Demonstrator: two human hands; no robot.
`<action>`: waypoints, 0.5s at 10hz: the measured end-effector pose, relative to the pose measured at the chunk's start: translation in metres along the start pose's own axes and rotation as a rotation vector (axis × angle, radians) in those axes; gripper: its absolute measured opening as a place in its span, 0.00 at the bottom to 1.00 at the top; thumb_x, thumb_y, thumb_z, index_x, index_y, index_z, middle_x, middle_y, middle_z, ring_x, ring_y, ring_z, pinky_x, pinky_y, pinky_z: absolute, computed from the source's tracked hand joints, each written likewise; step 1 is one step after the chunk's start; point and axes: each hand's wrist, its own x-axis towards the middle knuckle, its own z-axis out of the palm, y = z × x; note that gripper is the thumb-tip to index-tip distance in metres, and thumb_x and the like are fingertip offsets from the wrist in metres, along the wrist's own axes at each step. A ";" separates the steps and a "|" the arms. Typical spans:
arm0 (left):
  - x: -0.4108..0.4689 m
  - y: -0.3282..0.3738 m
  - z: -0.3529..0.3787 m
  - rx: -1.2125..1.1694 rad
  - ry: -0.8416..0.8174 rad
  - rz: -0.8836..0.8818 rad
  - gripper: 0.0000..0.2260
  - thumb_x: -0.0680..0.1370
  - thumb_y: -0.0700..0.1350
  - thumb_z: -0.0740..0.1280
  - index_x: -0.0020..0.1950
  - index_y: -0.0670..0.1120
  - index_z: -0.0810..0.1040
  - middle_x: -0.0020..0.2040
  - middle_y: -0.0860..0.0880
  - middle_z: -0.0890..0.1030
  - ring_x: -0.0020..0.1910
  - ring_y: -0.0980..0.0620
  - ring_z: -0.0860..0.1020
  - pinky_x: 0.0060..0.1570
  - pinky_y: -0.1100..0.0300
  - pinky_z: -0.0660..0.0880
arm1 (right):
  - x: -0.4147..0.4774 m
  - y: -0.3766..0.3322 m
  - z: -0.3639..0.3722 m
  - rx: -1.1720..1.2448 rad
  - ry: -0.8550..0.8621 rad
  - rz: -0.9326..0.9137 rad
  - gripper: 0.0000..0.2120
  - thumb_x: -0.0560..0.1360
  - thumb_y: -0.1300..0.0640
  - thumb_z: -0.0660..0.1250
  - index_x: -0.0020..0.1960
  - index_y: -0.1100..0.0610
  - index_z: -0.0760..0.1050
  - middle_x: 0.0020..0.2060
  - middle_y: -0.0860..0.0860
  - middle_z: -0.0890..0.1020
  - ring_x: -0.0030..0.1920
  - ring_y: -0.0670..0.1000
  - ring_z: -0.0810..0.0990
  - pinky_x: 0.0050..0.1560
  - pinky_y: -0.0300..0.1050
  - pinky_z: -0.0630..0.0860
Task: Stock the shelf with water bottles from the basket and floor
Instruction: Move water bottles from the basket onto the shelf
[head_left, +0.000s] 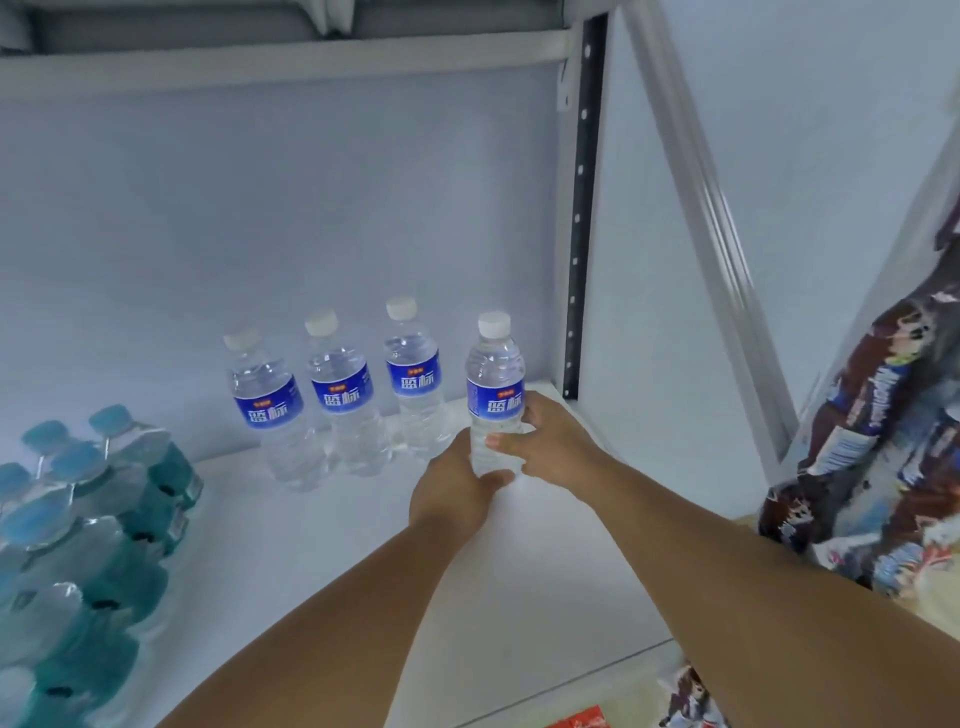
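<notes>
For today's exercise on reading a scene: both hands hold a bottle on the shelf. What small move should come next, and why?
Probably let go: the bottle stands upright at the right end of the row on the shelf, with the left hand and right hand around its base.

Views: one only, head-worn, wide-angle; nothing shared with a second view.
Position: above and in front of the white shelf board (545, 571), at its open front.
Facing: forward and down, toward the back wall and the right-hand upright post (581, 208).
Nearness: close; both forearms stretch from the bottom edge to mid-frame.
Distortion: straight rails bend toward the frame edges.
Edges: snack bags (872, 467) cut at the right, teal-capped bottles (78, 519) at the left.
</notes>
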 end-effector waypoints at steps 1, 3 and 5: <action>0.011 0.002 0.002 -0.064 0.008 -0.017 0.23 0.78 0.49 0.73 0.73 0.55 0.72 0.69 0.54 0.78 0.67 0.51 0.76 0.71 0.49 0.71 | 0.012 -0.001 -0.001 -0.008 -0.001 0.015 0.22 0.75 0.56 0.77 0.66 0.49 0.74 0.61 0.50 0.81 0.60 0.53 0.80 0.63 0.55 0.79; 0.017 0.008 0.006 -0.020 0.017 -0.067 0.17 0.80 0.45 0.69 0.69 0.50 0.74 0.62 0.51 0.80 0.62 0.48 0.79 0.66 0.48 0.75 | 0.030 -0.002 0.001 0.001 0.039 0.044 0.26 0.76 0.56 0.76 0.71 0.52 0.71 0.63 0.49 0.80 0.60 0.54 0.80 0.57 0.50 0.78; 0.022 0.006 0.007 -0.022 0.059 -0.121 0.17 0.80 0.38 0.64 0.69 0.49 0.70 0.54 0.49 0.79 0.56 0.43 0.82 0.55 0.52 0.80 | 0.045 -0.006 0.005 -0.053 0.029 -0.006 0.26 0.78 0.57 0.73 0.73 0.53 0.69 0.67 0.51 0.79 0.65 0.53 0.78 0.67 0.48 0.73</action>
